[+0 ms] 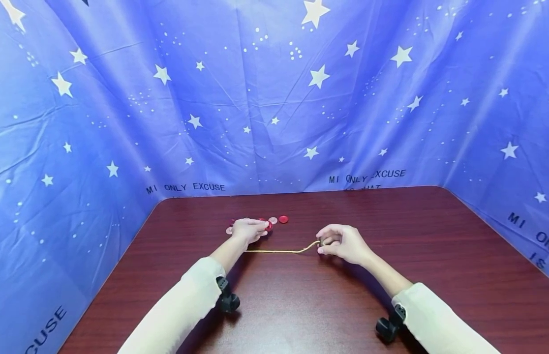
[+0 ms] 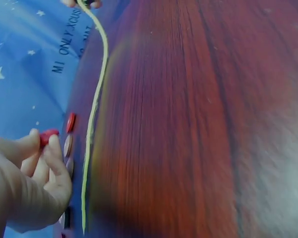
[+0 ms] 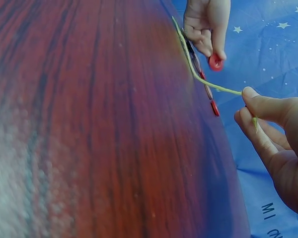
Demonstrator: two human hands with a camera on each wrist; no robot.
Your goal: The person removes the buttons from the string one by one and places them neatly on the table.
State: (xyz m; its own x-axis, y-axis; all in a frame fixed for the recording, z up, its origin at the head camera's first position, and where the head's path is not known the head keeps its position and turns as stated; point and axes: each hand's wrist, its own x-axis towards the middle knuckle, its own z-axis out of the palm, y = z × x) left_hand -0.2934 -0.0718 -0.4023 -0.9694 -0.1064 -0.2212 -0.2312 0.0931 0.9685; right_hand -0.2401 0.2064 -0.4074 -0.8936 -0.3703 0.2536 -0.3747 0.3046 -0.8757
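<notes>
Between thumb and fingertips my left hand (image 1: 249, 230) pinches a red button (image 3: 216, 62), holding it up over the table. A yellow cord (image 1: 279, 251) lies along the tabletop, and its right part rises to my right hand (image 1: 344, 243). In the right wrist view, the thumb and fingers (image 3: 258, 101) pinch the cord near its end, with a short tip (image 3: 255, 124) hanging past them. A small dark spot shows at these fingertips in the head view; I cannot tell what it is. The cord's other end lies loose near my left wrist.
Behind my left hand lies a row of several flat buttons, among them a red button (image 1: 284, 219) and a pale pink button (image 1: 272, 221). The dark red wooden table (image 1: 416, 236) ends at a blue star-patterned curtain (image 1: 274, 98).
</notes>
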